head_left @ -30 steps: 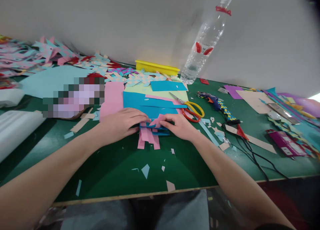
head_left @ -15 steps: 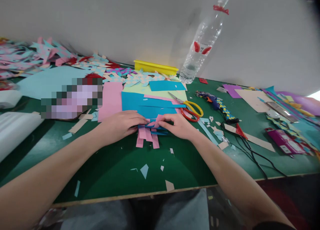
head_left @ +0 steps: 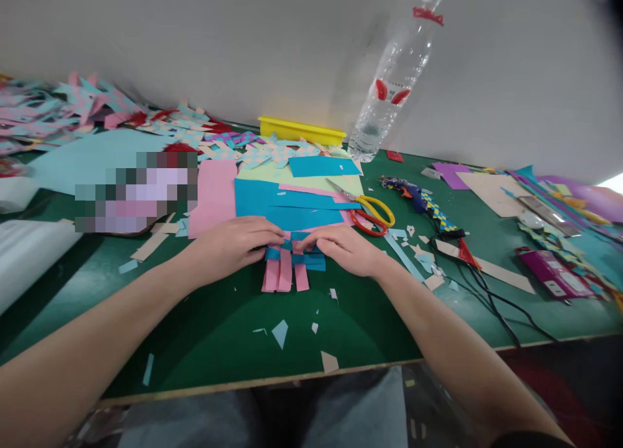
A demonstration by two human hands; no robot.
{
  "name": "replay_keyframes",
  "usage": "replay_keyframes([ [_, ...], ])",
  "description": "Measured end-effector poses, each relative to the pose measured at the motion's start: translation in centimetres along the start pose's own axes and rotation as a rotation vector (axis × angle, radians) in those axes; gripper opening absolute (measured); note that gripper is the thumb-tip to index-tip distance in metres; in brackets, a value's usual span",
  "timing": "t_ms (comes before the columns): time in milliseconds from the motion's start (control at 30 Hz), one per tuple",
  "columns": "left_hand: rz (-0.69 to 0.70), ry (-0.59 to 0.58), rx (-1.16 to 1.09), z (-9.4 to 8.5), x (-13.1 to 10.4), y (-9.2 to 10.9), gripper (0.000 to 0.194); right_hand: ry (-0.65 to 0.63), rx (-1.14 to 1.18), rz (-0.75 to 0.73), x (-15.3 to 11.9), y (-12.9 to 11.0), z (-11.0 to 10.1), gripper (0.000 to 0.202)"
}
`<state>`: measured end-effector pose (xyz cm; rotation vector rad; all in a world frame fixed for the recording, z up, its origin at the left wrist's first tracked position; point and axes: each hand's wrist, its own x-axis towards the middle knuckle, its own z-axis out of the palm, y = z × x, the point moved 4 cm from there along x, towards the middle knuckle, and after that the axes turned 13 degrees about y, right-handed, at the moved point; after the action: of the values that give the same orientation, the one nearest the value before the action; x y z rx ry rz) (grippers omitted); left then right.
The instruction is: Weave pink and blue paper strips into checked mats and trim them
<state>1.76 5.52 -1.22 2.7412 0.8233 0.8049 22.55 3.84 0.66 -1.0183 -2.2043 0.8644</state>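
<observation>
A small mat of interwoven pink and blue paper strips (head_left: 285, 266) lies on the green table, its pink ends pointing towards me. My left hand (head_left: 238, 240) is closed on the mat's left edge, with the thumb below and the fingers over the top. On the mat's right side, my right hand (head_left: 348, 248) rests with its index finger stretched onto the strips and its thumb apart from it. Some of the weave is hidden under the fingers. Just beyond the hands are a blue paper sheet (head_left: 253, 198) and scissors (head_left: 374, 211) with yellow and red handles.
A pink sheet (head_left: 211, 198) lies left of the blue one. A clear plastic bottle (head_left: 394, 78) stands at the back beside a yellow tray (head_left: 302, 131). Rightward are a glue gun (head_left: 413, 198) with black cables (head_left: 491, 298) and a purple box (head_left: 552, 274). Paper scraps (head_left: 280, 334) lie scattered.
My right fingers have let go of the raised pink strip, which now lies flat, and the index finger presses on the weave. My left hand stays in place.
</observation>
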Motion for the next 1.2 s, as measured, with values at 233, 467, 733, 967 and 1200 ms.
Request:
replay_keyframes([
  [233, 0.048, -0.006, 0.041, -0.2, 0.0, -0.1, 0.03, 0.013, -0.157, -0.135, 0.0, -0.6, 0.3, 0.027],
  [467, 0.058, 0.029, 0.03, -0.4, -0.3, -0.3, 0.024, 0.318, -0.259, -0.353, -0.4, -1.3, -0.2, 0.026],
  [733, 0.065, 0.048, 0.025, -0.9, 0.0, 0.2, 0.022, 0.399, -0.483, -0.483, -0.5, -1.3, -0.1, 0.022],
  [967, 0.019, -0.02, 0.009, -0.4, -0.1, -0.3, 0.026, 0.217, -0.552, -0.403, -0.4, -0.6, 0.3, 0.024],
  [1200, -0.203, -0.049, 0.02, -0.2, -0.2, 0.2, 0.061, 0.094, -0.48, -0.294, -0.4, -0.1, -0.2, 0.046],
])
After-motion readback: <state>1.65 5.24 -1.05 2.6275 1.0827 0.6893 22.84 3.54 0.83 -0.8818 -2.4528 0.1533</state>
